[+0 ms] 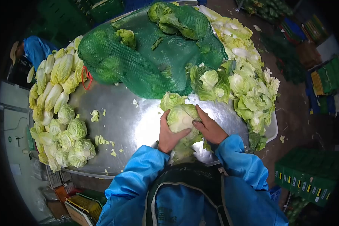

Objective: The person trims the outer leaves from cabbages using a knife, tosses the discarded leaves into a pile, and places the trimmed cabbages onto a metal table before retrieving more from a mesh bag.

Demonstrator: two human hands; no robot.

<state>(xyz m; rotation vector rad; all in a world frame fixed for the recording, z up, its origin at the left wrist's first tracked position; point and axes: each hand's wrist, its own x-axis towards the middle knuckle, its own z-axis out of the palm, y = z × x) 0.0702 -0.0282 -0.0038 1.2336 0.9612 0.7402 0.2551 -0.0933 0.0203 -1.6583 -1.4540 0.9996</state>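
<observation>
Between my two hands, over the metal table, is a pale green cabbage head. My left hand wraps its left side, thumb across the lower front. On the right side my right hand grips it, with the thumb against the pale front. A loose leaf lies just behind the head, and more leaves hang below it. Farther back a green mesh bag spreads over the table, with cabbages inside and on top. An opened leafy cabbage rests at the bag's right edge.
Trimmed cabbages and long napa cabbages are piled at the left. Loose leaves heap along the right side. Leaf scraps lie on the table. A person in a blue sleeve is at the far left. Green crates stand lower right.
</observation>
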